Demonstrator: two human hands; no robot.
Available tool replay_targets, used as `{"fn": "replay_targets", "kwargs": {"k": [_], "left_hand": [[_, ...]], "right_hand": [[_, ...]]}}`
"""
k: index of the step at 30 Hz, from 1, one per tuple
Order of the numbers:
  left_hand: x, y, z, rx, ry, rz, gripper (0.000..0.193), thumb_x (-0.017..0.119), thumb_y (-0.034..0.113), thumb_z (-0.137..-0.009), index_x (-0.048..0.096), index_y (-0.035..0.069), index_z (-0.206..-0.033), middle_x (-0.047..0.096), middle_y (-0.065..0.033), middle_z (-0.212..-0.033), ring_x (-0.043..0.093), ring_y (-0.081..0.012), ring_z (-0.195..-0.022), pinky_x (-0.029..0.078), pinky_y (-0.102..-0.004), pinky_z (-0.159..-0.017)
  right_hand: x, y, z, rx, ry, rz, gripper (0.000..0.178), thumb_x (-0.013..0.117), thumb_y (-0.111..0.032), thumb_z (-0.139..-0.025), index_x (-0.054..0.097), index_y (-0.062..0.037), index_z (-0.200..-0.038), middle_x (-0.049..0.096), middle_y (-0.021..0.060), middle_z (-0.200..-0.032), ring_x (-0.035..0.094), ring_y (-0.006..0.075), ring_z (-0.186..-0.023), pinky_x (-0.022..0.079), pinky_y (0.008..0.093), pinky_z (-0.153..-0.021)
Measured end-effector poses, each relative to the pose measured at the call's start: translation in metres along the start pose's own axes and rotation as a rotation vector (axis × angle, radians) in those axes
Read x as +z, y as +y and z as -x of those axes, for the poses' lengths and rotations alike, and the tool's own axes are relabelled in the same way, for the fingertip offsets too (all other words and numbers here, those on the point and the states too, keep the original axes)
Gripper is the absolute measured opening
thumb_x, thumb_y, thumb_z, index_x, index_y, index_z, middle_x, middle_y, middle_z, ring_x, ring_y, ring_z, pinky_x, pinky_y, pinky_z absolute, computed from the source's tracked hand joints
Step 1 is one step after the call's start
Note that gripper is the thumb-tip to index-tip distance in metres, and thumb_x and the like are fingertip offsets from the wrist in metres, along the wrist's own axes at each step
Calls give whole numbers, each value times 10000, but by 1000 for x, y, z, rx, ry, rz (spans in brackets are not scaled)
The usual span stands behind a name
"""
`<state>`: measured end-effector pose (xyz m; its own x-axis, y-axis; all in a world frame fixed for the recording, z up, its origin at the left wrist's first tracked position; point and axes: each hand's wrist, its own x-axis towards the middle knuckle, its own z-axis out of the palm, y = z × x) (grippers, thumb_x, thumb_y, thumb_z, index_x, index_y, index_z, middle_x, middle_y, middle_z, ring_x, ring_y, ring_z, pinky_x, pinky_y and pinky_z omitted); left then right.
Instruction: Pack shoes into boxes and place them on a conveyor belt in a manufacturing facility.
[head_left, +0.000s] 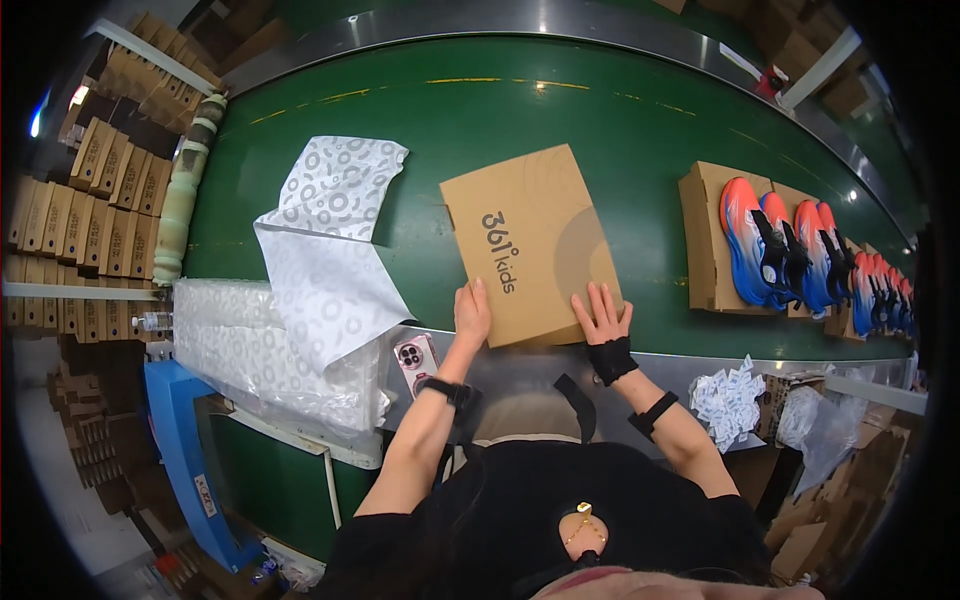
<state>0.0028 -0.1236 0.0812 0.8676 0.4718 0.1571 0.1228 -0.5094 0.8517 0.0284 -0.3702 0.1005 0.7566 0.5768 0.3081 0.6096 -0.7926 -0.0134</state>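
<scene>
The closed box (535, 248) is gripped at its near corners by the left hand (472, 314) and right hand (604, 318); its contents are hidden; right, shoes (741, 222) are left unboxed.

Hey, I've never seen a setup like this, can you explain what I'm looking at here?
There's no machine working here, just a person's bare hands. The one picture comes from a wide camera on their head, looking down, so straight edges look bent. The left hand touches the near left edge of a brown box; the right hand lies spread on its top. The box is on a green surface. To the left lies patterned paper; to the right, red and blue shoes rest on more boxes.
</scene>
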Motion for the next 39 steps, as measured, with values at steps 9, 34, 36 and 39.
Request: {"fn": "replay_targets", "kwargs": {"k": [9, 34, 36, 39], "left_hand": [[-40, 8, -44, -720, -410, 1036, 511, 480, 420, -782, 470, 13, -1091, 564, -98, -973, 563, -173, -859, 459, -278, -723], [-357, -98, 297, -680, 946, 628, 832, 592, 469, -737, 163, 87, -1338, 179, -207, -1349, 342, -338, -1163, 306, -480, -912], [-329, -91, 238, -478, 749, 192, 822, 677, 347, -695, 220, 60, -1315, 202, -220, -1330, 325, -354, -1167, 290, -479, -924], [-298, -55, 163, -162, 318, -670, 930, 741, 317, -592, 211, 72, -1315, 156, -249, -1333, 200, -389, -1224, 197, -571, -937]], "right_hand": [[-74, -19, -46, -40, 4, -112, 462, 490, -21, -690, 476, -120, -1141, 424, 120, -1220, 377, 267, -1153, 289, 516, -806], [74, -331, -134, -662, -86, -367, 147, 440, -116, -750, 560, -31, -741, 492, 128, -1136, 328, 304, -1197, 182, 683, -861], [48, -311, -129, -819, -94, -495, 127, 478, -119, -733, 565, -39, -688, 547, 98, -1024, 399, 278, -1143, 233, 649, -850], [4, -251, -111, -932, 103, -542, 118, 558, -105, -665, 527, -66, -558, 572, 56, -900, 493, 220, -1031, 334, 523, -822]]}}
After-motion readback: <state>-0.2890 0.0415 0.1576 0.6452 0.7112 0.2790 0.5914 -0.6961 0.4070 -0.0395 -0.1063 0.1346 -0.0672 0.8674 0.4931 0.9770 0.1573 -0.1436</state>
